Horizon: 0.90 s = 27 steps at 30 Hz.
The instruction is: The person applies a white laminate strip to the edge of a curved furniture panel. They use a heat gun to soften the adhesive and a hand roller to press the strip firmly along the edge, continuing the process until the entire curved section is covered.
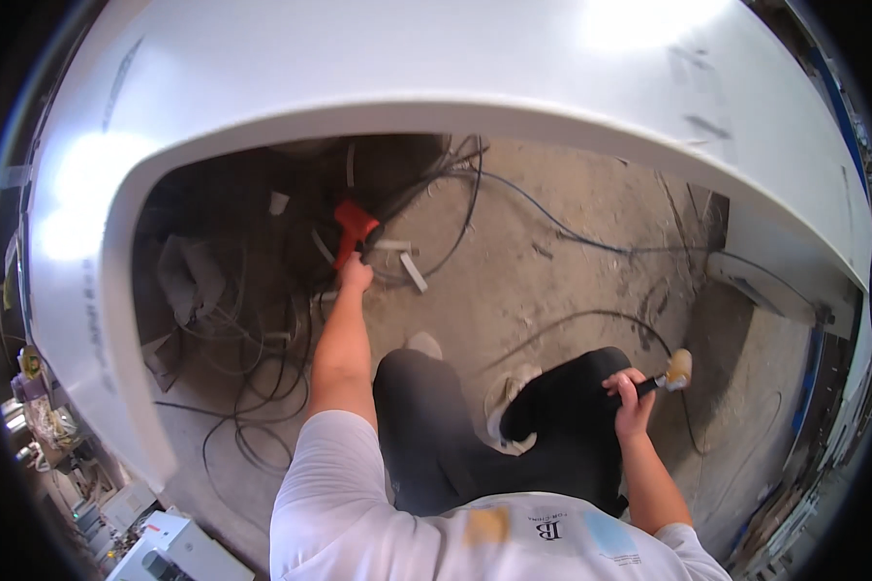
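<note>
My left hand is stretched out under the curved inner edge of a large white panel. Its fingers are wrapped round the grip of a red heat gun, which is tilted, its front end partly in shadow. By my right knee, my right hand is closed on the black handle of a small hand roller. The roller's head is pale yellowish with a metal bracket, and it points away to the right. Neither tool visibly touches the panel.
Dark cables lie looped on the concrete floor at the left, and a blue hose runs across it. White offcut strips lie near the heat gun. A grey-white box stands at the lower left. The panel curves round both sides.
</note>
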Each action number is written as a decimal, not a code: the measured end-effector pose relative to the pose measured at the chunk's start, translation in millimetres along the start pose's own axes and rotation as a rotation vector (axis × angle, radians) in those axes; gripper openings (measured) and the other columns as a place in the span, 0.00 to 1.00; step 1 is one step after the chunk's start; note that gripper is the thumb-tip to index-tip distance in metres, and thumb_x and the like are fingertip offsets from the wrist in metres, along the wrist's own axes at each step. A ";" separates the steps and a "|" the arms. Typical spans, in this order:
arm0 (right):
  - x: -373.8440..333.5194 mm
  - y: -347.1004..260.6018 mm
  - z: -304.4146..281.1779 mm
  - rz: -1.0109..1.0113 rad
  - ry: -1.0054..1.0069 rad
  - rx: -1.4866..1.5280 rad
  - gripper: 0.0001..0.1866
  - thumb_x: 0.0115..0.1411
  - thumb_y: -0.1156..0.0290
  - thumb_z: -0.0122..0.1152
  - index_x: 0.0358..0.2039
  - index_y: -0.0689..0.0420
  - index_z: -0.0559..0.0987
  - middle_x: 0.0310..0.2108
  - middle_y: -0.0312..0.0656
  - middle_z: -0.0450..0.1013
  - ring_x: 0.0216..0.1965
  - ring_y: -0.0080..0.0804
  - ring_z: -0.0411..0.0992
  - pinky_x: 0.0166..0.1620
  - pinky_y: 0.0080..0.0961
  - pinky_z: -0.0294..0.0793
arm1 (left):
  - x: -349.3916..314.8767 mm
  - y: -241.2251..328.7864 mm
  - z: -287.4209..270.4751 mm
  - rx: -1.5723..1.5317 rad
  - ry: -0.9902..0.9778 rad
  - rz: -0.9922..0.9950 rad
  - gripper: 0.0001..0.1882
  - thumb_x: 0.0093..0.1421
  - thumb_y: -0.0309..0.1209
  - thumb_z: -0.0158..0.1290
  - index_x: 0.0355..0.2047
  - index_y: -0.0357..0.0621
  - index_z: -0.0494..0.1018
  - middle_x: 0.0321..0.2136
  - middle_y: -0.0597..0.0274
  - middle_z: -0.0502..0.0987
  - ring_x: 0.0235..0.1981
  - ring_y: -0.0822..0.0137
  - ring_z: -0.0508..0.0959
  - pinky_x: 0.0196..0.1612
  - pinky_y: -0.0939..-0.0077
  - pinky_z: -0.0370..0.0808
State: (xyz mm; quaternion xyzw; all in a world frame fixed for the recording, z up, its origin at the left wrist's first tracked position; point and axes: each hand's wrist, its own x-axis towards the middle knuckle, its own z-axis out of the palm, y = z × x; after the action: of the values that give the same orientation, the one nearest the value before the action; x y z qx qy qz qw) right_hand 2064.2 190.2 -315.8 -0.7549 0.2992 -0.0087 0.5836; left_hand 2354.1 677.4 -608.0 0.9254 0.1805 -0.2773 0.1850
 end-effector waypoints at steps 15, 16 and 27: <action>46.0 21.1 44.0 -0.304 -0.011 -0.339 0.15 0.64 0.68 0.59 0.21 0.62 0.77 0.22 0.40 0.74 0.25 0.28 0.72 0.31 0.25 0.71 | 20.8 3.6 -11.9 0.095 0.112 -0.075 0.26 0.58 0.32 0.55 0.57 0.43 0.65 0.49 0.42 0.80 0.52 0.41 0.80 0.54 0.48 0.77; 37.9 8.6 43.7 -0.269 -0.048 -0.437 0.14 0.63 0.71 0.61 0.21 0.62 0.77 0.21 0.39 0.74 0.25 0.28 0.72 0.31 0.26 0.71 | -5.4 17.4 -15.4 -0.020 0.166 -0.127 0.27 0.57 0.32 0.56 0.56 0.42 0.64 0.49 0.40 0.80 0.51 0.39 0.79 0.53 0.47 0.76; -65.1 -59.6 45.4 0.314 -0.224 -0.340 0.13 0.63 0.67 0.64 0.23 0.61 0.80 0.22 0.41 0.80 0.26 0.29 0.78 0.34 0.28 0.75 | -328.8 18.8 -108.3 -0.273 0.039 0.162 0.22 0.58 0.34 0.59 0.52 0.45 0.70 0.47 0.44 0.78 0.48 0.40 0.79 0.49 0.52 0.77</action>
State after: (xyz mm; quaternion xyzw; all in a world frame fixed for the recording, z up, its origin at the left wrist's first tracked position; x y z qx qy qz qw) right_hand 2053.5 268.4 -255.5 -0.7827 0.3434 0.2164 0.4718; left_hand 2153.8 632.9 -328.5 0.9084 0.1449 -0.2166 0.3271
